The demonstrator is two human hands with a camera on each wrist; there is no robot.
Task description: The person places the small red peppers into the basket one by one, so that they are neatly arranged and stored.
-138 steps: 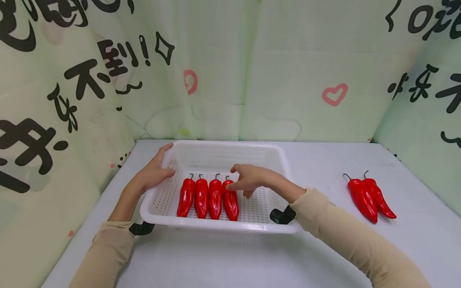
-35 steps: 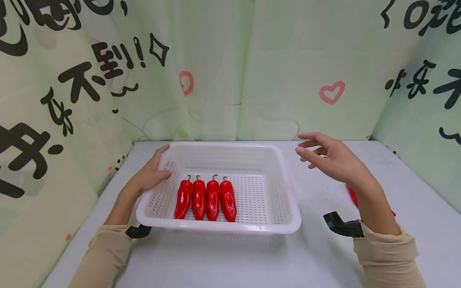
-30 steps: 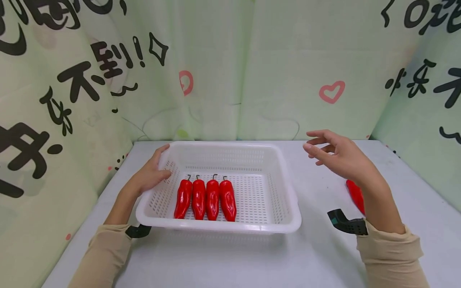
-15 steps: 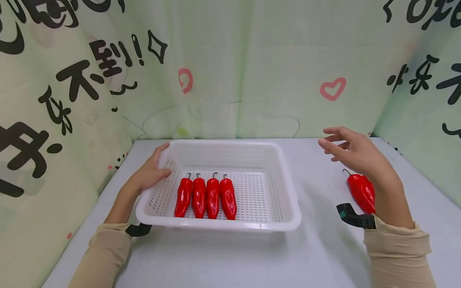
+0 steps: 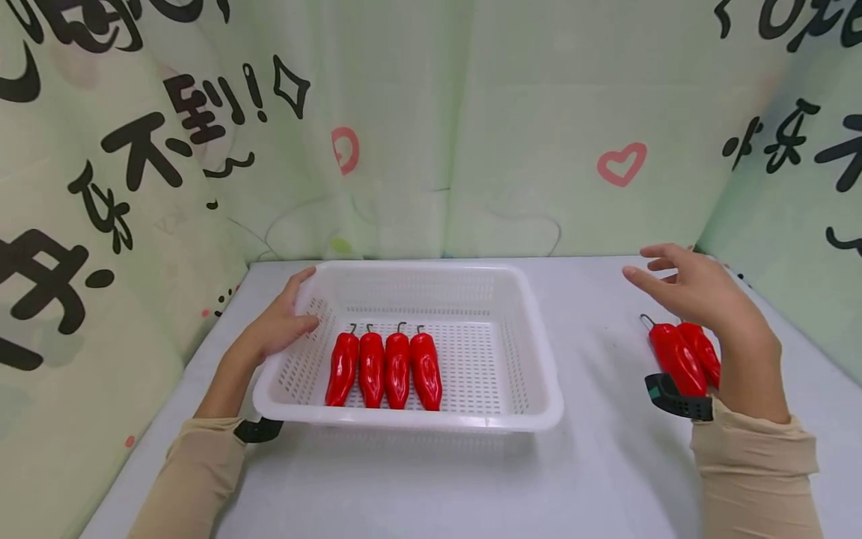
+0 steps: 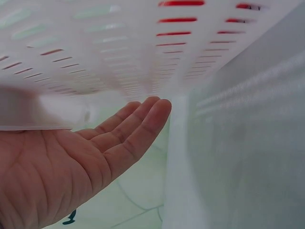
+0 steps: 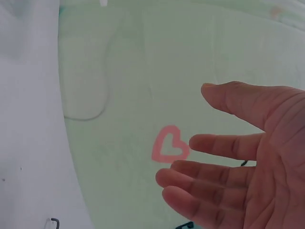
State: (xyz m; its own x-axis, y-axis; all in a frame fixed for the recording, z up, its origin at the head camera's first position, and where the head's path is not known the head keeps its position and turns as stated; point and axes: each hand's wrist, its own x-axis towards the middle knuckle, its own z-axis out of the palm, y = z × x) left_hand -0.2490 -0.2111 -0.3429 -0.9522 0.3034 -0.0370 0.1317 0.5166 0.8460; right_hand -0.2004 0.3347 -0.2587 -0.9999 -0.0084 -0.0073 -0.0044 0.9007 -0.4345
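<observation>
A white slotted plastic basket [image 5: 417, 421] stands on the table in the head view. Several glossy red peppers [image 5: 398, 370] lie side by side in it, stems toward the back. My left hand [image 5: 276, 326] holds the basket's left end, thumb over the rim inside. In the left wrist view the fingers [image 6: 136, 131] reach along the slotted outside, red showing through. My right hand [image 5: 700, 288] hovers at the far right with nothing in it, thumb and fingers apart. Below it two more red peppers [image 5: 676, 358] lie on the table, partly hidden by the forearm and wrist strap.
The white table [image 5: 592, 464] runs back to a pale green curtain [image 5: 525, 135] with black lettering and pink hearts, which also encloses both sides. Black wrist straps [image 5: 676, 400] sit at the cuffs of the beige sleeves [image 5: 754, 464].
My right hand has left the peppers in the basket and moved right, past the rim, to over the two peppers on the table. My left hand keeps its hold on the basket.
</observation>
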